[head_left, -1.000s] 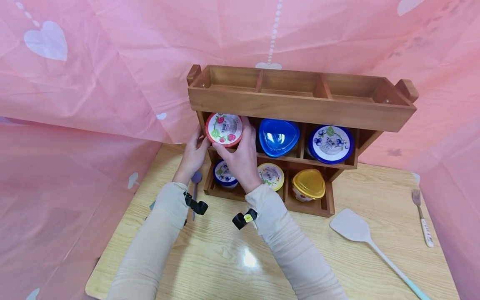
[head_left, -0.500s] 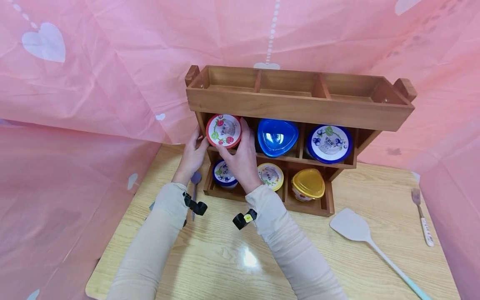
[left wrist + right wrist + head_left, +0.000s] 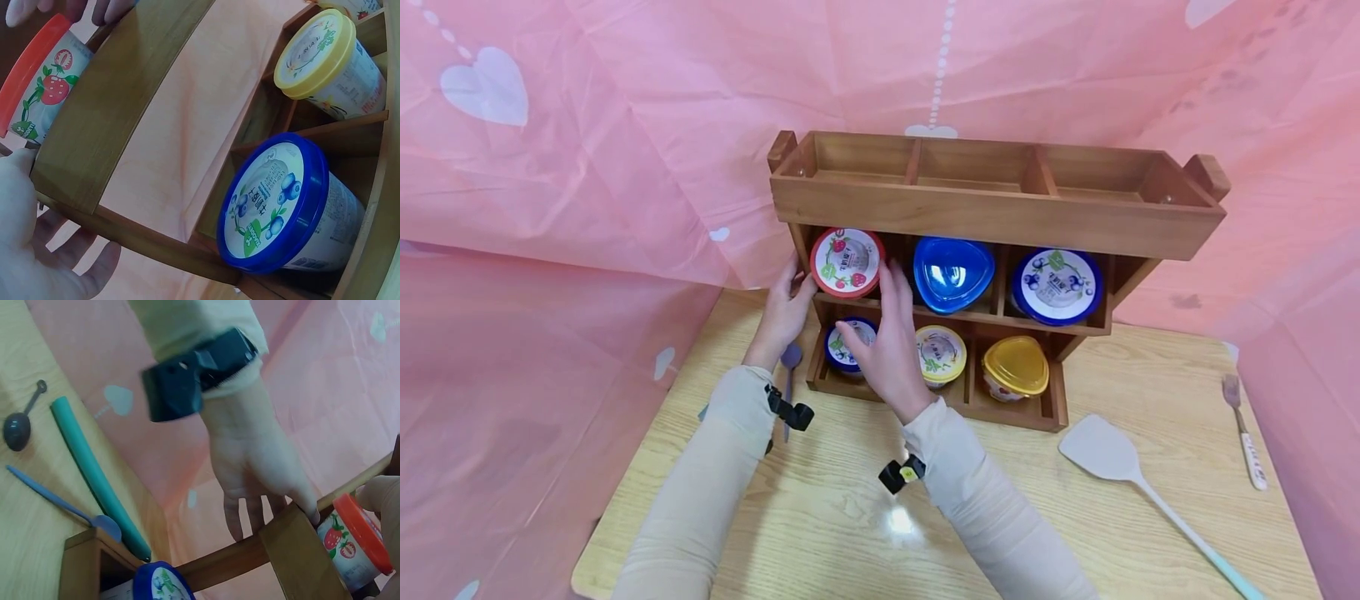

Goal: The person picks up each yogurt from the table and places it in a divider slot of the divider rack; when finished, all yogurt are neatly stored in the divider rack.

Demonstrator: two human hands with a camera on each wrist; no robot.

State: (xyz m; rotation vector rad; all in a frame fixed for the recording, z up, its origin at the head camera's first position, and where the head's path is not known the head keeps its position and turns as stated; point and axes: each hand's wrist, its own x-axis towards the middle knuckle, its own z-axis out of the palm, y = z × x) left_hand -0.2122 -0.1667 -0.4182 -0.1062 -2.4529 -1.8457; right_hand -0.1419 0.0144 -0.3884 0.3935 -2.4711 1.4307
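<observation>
A light wood-grain counter fills the near ground, with a glare spot between two beige sleeves. On it to the right a pale spatula with a long mint handle lies slantwise, and further right a small fork with a white handle lies near the edge. At the left, a small purple spoon lies just beside the rack.

Behind these, a dark wooden three-tier rack stands on the counter. Its bottom row holds a blue-lidded cup, a yellow-lidded round cup and a yellow triangular-lidded cup. In the middle row a red-lidded strawberry cup sits in the left compartment, beside a blue triangular-lidded tub and a blue-lidded blueberry cup.

The right hand is released, its fingers straight, fingertips beside the red lid. The left hand rests against the rack's left side with fingers spread, its grip loose, holding nothing.

Pink plastic sheeting with white hearts encloses the space behind and at both sides.
</observation>
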